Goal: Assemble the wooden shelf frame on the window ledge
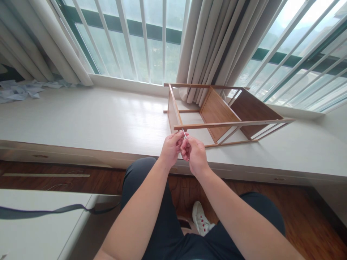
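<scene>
A brown wooden shelf rack (pixel 222 126) lies on its side on the white window ledge (pixel 108 115). At the near left end of its front rail, my two hands are close together. My right hand (pixel 193 151) is closed, its fingertips pinching a thin metal rod (pixel 184 134) that points up toward the rail end; its exact kind is too small to tell. My left hand (pixel 172 146) is closed beside it, fingertips at the same spot just under the rail. Whatever lies between the left fingers is hidden.
Beige curtains (pixel 208 47) hang behind the rack, before barred windows (pixel 130 43). Crumpled white papers (pixel 20 90) lie at the ledge's far left. Below are a dark wooden floor (pixel 303 213), a white shoe (pixel 200 218), and a dark strap (pixel 62 209) across a white surface (pixel 32 234).
</scene>
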